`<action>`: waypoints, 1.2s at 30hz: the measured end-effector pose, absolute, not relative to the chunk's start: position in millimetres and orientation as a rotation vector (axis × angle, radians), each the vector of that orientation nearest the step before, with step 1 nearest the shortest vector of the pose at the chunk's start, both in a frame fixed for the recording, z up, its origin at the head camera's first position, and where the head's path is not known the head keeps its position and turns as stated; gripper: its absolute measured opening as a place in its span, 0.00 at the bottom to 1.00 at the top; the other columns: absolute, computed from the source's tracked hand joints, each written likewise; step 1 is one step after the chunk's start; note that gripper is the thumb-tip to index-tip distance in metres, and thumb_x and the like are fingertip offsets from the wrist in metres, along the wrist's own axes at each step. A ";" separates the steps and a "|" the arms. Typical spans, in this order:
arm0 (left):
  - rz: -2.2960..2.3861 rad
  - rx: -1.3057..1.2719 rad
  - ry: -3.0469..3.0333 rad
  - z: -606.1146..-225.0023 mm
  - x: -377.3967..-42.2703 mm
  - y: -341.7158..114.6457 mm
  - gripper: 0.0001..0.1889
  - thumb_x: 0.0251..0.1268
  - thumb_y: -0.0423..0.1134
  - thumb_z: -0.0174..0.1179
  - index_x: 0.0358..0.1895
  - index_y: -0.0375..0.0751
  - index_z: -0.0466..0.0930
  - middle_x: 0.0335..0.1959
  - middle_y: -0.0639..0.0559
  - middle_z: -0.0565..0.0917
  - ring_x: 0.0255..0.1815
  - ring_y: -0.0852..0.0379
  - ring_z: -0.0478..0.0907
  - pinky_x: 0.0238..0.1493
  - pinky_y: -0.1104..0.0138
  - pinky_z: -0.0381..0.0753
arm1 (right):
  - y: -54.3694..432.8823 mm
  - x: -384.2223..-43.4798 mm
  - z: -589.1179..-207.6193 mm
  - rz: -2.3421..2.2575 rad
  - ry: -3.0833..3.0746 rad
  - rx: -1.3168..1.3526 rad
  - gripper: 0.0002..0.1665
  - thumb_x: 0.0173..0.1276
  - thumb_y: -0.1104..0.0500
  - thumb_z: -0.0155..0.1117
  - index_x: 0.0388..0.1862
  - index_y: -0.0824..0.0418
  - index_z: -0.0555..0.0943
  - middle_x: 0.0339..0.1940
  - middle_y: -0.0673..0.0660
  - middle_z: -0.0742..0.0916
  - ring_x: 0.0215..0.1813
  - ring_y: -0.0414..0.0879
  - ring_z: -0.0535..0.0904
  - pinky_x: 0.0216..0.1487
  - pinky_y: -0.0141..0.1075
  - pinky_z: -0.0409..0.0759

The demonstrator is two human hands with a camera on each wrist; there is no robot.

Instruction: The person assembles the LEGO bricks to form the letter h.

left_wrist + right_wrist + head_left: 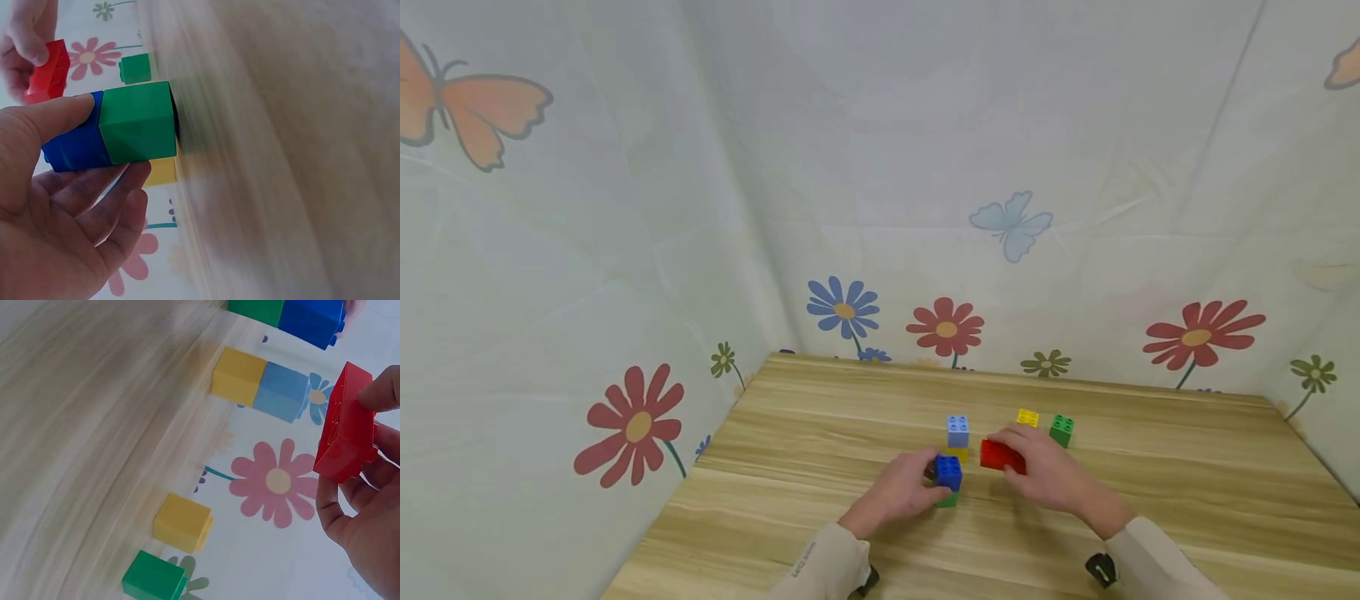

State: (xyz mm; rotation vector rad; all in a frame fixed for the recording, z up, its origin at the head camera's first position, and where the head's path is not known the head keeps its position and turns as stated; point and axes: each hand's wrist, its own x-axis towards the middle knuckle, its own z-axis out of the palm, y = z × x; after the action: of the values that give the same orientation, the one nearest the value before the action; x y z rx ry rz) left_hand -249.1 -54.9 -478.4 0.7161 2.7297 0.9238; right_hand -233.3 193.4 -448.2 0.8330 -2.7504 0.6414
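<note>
In the head view my left hand (904,490) grips a two-brick stack, a blue brick (948,472) on top of a green brick (948,500). The left wrist view shows my thumb on one side of the blue brick (75,140) and fingers on the other. My right hand (1051,468) pinches a long red brick (1002,456) between thumb and fingers. The right wrist view has this red brick (349,425) raised above the table. Just behind the blue-green stack stands another stack, a light blue brick (957,431) on a yellow brick (958,455).
Beyond my right hand a single yellow brick (1027,417) and a single green brick (1062,430) stand side by side. Everything rests on a wood-grain table (835,408). A pale cloth backdrop (880,167) with printed flowers and butterflies hangs behind and beside it.
</note>
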 end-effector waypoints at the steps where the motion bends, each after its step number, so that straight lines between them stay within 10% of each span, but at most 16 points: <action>1: 0.920 0.713 2.727 -478.3 -249.1 -54.3 0.18 0.59 0.47 0.65 0.50 0.48 0.74 0.43 0.56 0.82 0.42 0.61 0.78 0.43 0.65 0.78 | 192.3 -232.5 -446.7 0.647 -2.741 0.843 0.24 0.58 0.62 0.67 0.55 0.58 0.78 0.49 0.50 0.80 0.46 0.44 0.75 0.46 0.41 0.78; 36: 1.022 0.789 2.611 -480.6 -247.8 -42.2 0.14 0.59 0.45 0.66 0.47 0.50 0.76 0.38 0.63 0.81 0.38 0.67 0.76 0.40 0.70 0.76 | 166.2 -223.7 -440.5 0.699 -2.811 0.953 0.24 0.61 0.58 0.66 0.58 0.52 0.77 0.55 0.49 0.77 0.52 0.43 0.72 0.51 0.38 0.77</action>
State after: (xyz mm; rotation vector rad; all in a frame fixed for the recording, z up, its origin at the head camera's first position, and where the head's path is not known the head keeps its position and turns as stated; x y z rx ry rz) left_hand -247.8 -42.2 -480.6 0.7894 2.6108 1.0217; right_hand -223.7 166.2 -440.5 0.9531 -2.8107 0.6994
